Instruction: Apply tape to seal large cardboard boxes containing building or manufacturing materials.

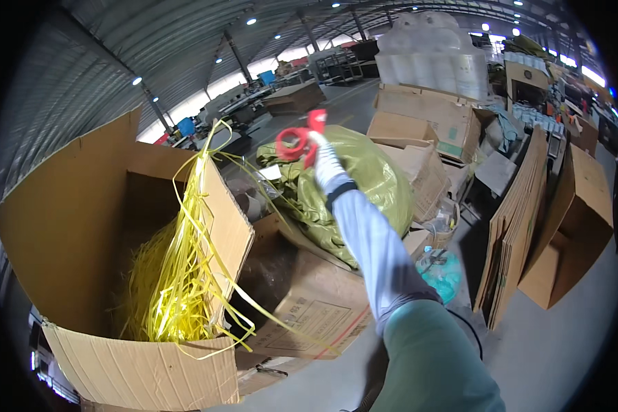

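Observation:
My right hand [325, 156] is stretched out ahead over a big olive-green plastic sack [364, 178]. It wears a pale glove, and a dark band circles the wrist of the light blue sleeve. The fingers are closed on a red tool with a ring-shaped part [292, 143]; its exact kind cannot be made out. To the left, a tall open cardboard box [137, 367] holds a tangled heap of yellow plastic strapping [178, 295]. Several strips drape over its right flap [228, 226] and trail outside. My left hand is out of the picture.
Below the sack lies a printed carton [316, 309]. Flattened cardboard sheets [508, 240] and an open carton [573, 226] stand at the right. A turquoise plastic bag [439, 275] rests on the floor. Wrapped white rolls [432, 58] are stacked behind more cartons [426, 113].

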The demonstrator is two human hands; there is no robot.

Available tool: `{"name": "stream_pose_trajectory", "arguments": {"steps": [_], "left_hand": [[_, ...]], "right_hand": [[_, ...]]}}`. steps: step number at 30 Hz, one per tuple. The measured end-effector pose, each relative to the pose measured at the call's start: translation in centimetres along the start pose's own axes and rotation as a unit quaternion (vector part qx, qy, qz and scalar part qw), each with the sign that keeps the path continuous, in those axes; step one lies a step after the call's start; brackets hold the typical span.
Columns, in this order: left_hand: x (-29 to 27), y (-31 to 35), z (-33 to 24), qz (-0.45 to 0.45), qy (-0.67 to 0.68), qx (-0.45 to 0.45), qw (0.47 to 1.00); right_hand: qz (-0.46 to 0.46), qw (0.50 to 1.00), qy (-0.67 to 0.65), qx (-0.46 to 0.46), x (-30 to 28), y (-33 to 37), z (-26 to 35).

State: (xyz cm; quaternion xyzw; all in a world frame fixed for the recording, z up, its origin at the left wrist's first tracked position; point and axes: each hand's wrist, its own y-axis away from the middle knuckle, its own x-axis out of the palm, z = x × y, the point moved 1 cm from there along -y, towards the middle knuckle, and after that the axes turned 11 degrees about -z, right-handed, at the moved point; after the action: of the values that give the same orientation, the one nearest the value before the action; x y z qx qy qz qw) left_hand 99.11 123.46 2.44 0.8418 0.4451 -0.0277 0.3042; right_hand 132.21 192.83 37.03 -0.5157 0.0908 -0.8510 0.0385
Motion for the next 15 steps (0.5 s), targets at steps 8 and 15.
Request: {"name": "stream_pose_trajectory", "arguments": {"steps": [8, 15], "left_hand": [[-10.7, 4.4, 3.0, -0.175, 0.191, -0.011, 0.966], [-28.6, 16.5, 24.9, -0.429, 0.509, 0.018, 0.746]], "right_hand": [[-0.036, 0.993, -0.093, 0.055, -5.8, 6.5, -3.2], [-0.204, 0.978, 0.039, 0.017, -15.2, 36.4, 8.8]]}}
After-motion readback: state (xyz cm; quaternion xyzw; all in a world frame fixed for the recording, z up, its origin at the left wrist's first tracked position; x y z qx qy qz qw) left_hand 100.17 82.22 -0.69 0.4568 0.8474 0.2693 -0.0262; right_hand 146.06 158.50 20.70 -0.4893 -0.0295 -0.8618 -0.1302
